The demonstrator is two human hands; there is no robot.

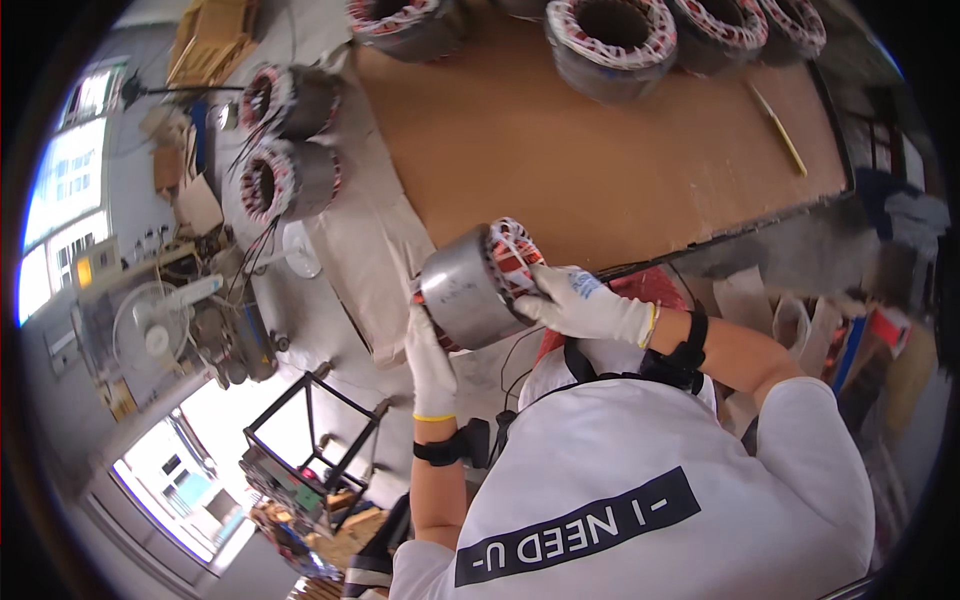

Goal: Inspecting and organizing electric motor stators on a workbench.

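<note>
I hold a motor stator (468, 293), a grey metal cylinder with red and white windings showing at its end, in both hands. It hangs tilted just off the near edge of a brown-topped table (560, 150). My left hand (430, 365), in a white glove, supports it from below on its left side. My right hand (583, 303), also in a white glove, grips the winding end on the right. Both wrists wear black bands.
Several more stators (610, 35) stand along the table's far edge, and two (288, 140) lie on a cloth-covered surface to the left. A yellow stick (780, 132) lies on the table at the right. A fan (150, 330) and a black metal frame (310, 430) stand on the floor at the left.
</note>
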